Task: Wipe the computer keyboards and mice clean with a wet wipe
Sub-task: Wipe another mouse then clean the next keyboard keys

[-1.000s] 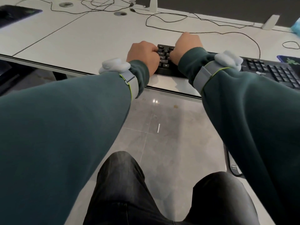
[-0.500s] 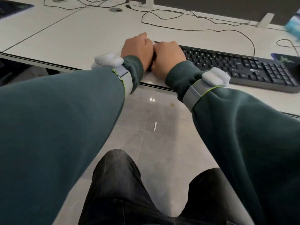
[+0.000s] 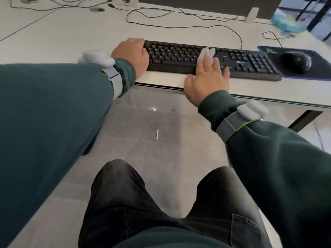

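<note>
Contact with the black keyboard [image 3: 179, 56] is made by both hands. The keyboard lies along the near edge of the white surface [image 3: 71, 38], with a cable [image 3: 179, 26] looping behind it. The left hand [image 3: 131, 55] grips the keyboard's left end, fingers curled over the edge. The right hand [image 3: 208, 79] lies flat, fingers straight, pressing a white wet wipe [image 3: 206, 51] onto the keys right of centre; the wipe protrudes beyond the fingertips. The black mouse [image 3: 295, 61] rests untouched on a dark mouse pad [image 3: 313, 74] just beside the keyboard's right end. A blurred blue-green packet [image 3: 284, 20] sits at the far right
</note>
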